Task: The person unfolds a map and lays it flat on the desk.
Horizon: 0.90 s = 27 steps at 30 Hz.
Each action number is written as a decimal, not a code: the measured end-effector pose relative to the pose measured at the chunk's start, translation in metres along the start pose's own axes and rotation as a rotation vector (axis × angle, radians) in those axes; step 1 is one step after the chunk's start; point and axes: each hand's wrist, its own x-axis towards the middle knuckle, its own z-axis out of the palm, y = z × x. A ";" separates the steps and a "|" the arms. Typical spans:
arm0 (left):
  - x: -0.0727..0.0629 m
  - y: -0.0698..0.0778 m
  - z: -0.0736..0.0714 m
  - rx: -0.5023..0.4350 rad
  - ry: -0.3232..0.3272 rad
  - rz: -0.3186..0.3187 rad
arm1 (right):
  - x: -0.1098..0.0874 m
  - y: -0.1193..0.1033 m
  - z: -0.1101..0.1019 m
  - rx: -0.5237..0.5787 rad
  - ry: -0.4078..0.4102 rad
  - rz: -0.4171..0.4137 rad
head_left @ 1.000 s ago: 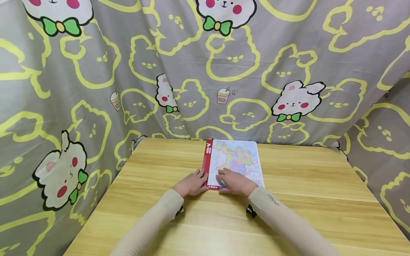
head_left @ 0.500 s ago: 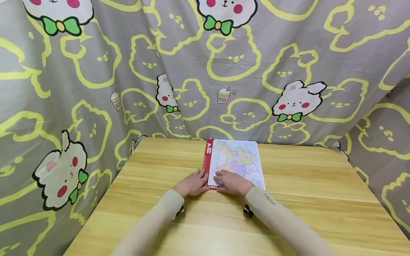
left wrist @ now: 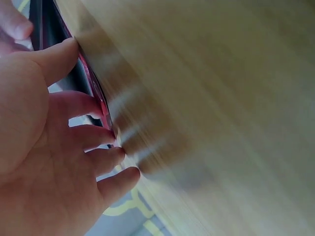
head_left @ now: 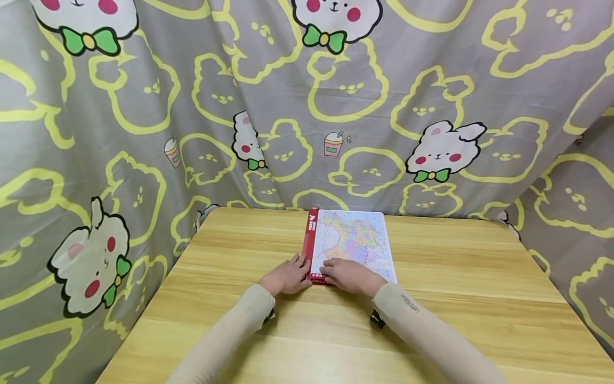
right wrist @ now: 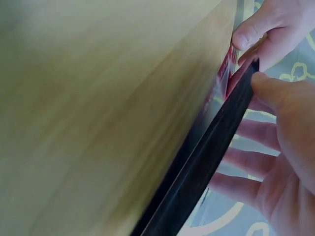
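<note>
A flat map board (head_left: 352,234), like a large thin book with a red spine (head_left: 312,229), lies at the far edge of the table. My left hand (head_left: 288,274) rests at the spine's near end, fingers fairly straight along it and thumb by the near corner. My right hand (head_left: 350,274) pinches the board's near edge, with the thumb in front and the fingers over the printed map. The right wrist view shows a dark leaf (right wrist: 206,152) between that thumb and fingers, tilted up from a lower layer with red print (right wrist: 224,73).
The wooden table (head_left: 307,336) stretches toward me and to both sides of the board. A grey curtain (head_left: 288,181) with rabbit prints hangs right behind the far edge and along both sides. A dark wrist strap (head_left: 377,319) shows under the right sleeve.
The right hand shifts slightly left, then back right, while at the near edge. That edge has risen a little, showing two red layers at the near-left corner. The left hand stays put.
</note>
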 end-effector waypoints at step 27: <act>0.003 0.005 -0.002 0.014 0.026 0.022 | -0.029 -0.008 -0.034 -0.304 0.148 0.002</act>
